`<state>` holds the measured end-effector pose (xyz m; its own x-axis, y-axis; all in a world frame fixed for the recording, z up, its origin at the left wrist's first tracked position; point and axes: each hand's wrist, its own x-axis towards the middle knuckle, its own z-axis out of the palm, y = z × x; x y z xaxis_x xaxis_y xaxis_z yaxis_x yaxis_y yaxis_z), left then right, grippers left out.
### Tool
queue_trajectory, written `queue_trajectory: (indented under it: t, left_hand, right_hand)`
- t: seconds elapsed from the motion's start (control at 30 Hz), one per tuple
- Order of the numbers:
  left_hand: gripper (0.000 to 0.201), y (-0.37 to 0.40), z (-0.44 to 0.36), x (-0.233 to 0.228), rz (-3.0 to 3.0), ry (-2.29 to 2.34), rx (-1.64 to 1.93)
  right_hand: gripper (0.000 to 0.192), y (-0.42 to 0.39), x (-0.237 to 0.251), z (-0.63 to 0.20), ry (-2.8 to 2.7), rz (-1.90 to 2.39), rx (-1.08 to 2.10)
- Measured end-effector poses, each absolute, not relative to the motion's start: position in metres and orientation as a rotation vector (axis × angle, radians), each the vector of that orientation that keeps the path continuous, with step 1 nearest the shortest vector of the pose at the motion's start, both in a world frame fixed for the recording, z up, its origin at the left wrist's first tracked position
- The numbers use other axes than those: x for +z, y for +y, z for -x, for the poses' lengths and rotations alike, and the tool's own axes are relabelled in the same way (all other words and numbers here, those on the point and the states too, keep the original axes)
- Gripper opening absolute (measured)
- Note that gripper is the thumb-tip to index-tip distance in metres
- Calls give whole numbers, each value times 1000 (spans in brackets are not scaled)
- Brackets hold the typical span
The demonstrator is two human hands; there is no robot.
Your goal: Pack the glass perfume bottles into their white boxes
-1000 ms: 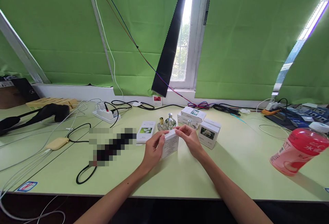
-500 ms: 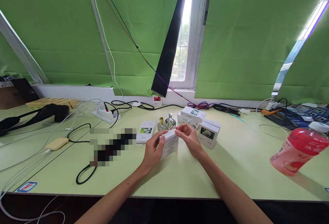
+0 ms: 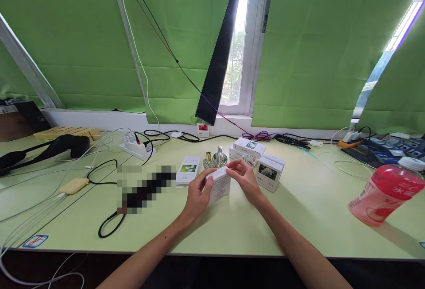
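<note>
A small white carton [image 3: 220, 186] stands upright on the pale green table [image 3: 299, 218], held between both hands. My left hand [image 3: 196, 194] grips its left side with the thumb on top. My right hand [image 3: 245, 178] pinches the top right edge. Just behind the carton stand two small glass perfume bottles [image 3: 215, 159], one with a gold cap and one with a silver cap. A flat white box with a flower picture [image 3: 188, 169] lies to the left. Another flower-printed box [image 3: 269, 173] stands to the right, and two stacked white boxes [image 3: 247, 148] lie behind.
A pink drink bottle [image 3: 387, 197] stands at the right. A power strip [image 3: 137, 147] and black and white cables [image 3: 108, 227] cross the left half. A black object [image 3: 49, 147] and a wooden rack [image 3: 66, 132] lie far left. Green curtains hang behind.
</note>
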<state>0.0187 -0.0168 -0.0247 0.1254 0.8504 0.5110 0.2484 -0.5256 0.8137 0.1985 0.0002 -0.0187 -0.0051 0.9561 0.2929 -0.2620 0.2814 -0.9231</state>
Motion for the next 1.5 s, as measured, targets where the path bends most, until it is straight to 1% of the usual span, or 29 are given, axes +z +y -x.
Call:
queue_trajectory:
  t: [0.93,1.23,1.5]
  left_hand:
    - [39,-13,-18,-27,-1908,1065,1388]
    - [39,-17,-19,-24,-1910,1119,1391]
    - [37,-16,-17,-28,-1988,1169,1425]
  right_hand:
    - [42,-1,-15,-198,-1211,835,1161]
    - [32,1,-21,-196,-1270,904,958]
    - [35,0,-23,-195,-1276,908,987]
